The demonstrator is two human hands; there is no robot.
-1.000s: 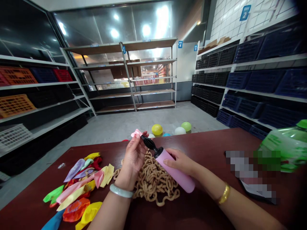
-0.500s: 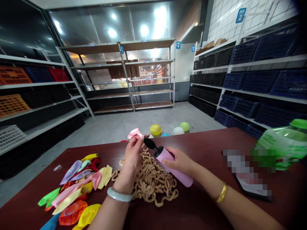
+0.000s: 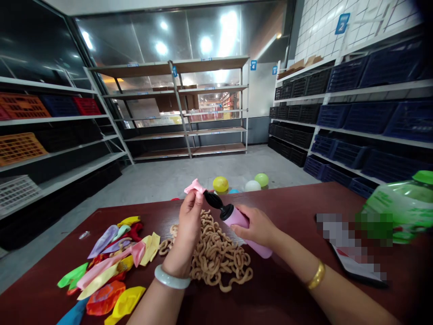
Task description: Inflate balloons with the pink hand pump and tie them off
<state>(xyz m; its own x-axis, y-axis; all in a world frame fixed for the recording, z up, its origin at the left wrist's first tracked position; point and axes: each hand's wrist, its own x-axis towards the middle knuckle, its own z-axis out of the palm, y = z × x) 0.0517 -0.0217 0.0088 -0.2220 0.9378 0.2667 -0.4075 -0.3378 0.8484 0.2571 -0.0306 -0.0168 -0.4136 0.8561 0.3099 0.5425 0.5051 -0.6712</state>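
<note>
We had the L hand (image 3: pixel 190 225) in a narrow pinch, thumb vs. fingers, on the pink balloon (image 3: pixel 195 186), & the R hand (image 3: pixel 253 223) wrapped round the barrel of the pump (image 3: pixel 235 216). The balloon was at the tip of the pump's blk nozzle (image 3: pixel 213 201), raised beyond the tan rope pile (image 3: pixel 219 257) on the bench (image 3: pixel 287 289). Fingers hid the joint, so we couldn't tell if the neck was seated over the tip. For good results, we judged, the pinch needed to sit close to the neck w/o creasing it, & the nozzle needed to be in line w/ the neck; the R hand was best used to steady the pump, not to push hard, as a thin neck might tear or slip. Re: appearance, the balloon was lt. pink, limp & uninflated, w/ its loose part sticking out past the L thumb. The pump was a pinkish-purple cyl. w/ blk cap & ribbed nozzle, slanted, nozzle end away from us & to the L. Other limp balloons (image 3: pixel 108 265), asst. colors, lay on the bench, L of the rope pile.
</note>
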